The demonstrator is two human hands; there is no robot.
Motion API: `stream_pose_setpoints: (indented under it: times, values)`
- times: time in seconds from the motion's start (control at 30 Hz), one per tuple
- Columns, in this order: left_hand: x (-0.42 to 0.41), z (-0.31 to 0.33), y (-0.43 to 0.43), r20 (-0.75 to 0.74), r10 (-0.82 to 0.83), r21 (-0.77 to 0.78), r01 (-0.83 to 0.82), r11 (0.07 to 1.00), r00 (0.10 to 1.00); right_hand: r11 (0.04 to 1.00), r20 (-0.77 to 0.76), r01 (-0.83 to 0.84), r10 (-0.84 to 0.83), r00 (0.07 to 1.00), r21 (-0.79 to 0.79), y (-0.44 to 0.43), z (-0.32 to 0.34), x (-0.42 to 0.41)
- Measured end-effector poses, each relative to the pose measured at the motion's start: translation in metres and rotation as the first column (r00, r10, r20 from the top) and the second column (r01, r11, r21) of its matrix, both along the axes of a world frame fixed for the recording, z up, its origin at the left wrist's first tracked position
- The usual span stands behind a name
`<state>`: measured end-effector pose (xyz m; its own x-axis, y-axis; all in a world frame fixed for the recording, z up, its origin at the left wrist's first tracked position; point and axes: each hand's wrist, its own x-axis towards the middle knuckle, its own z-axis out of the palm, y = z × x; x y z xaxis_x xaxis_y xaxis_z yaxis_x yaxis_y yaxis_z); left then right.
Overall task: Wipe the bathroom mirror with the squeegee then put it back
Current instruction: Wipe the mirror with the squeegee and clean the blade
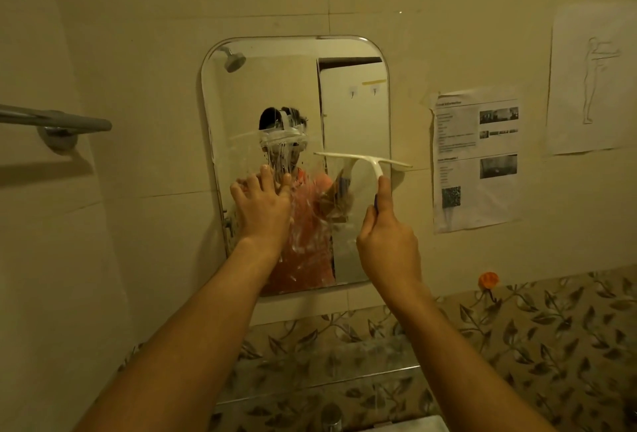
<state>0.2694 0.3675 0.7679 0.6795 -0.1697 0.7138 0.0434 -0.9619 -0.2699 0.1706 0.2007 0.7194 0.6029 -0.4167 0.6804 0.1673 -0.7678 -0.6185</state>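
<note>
A rounded rectangular mirror (355, 104) hangs on the beige tiled wall, streaked with foam and water across its middle and lower left. My right hand (387, 242) grips the handle of a white T-shaped squeegee (365, 159), whose blade lies roughly level against the mirror's right half at mid height, its right end past the mirror's edge. My left hand (263, 204) rests flat on the glass at the lower left, fingers straight and pointing up.
A grey towel bar (55, 119) juts from the left wall. Printed sheets (475, 159) and a line drawing (586, 80) are taped right of the mirror. An orange hook (488, 280) sticks above the leaf-patterned tiles. A glass shelf (317, 387) and tap (331, 419) sit below.
</note>
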Motion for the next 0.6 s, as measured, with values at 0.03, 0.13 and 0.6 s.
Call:
stream_pose_setpoints:
  times: [0.03, 0.13, 0.6]
  values:
    - [0.000, 0.000, 0.000, 0.003, 0.000, 0.001, 0.000, 1.000, 1.000, 1.000, -0.005, -0.004, 0.004, 1.000, 0.006, 0.000, -0.004, -0.001]
    - [-0.001, -0.001, 0.001, 0.008, -0.001, 0.004, 0.001, 1.000, 1.000, 1.000, -0.017, -0.007, 0.008, 1.000, 0.018, 0.001, -0.014, -0.004]
    - [0.002, -0.003, 0.008, 0.030, -0.014, -0.004, 0.015, 1.000, 0.999, 0.984, 0.116, -0.141, 0.153, 0.981, -0.107, 0.021, 0.096, -0.011]
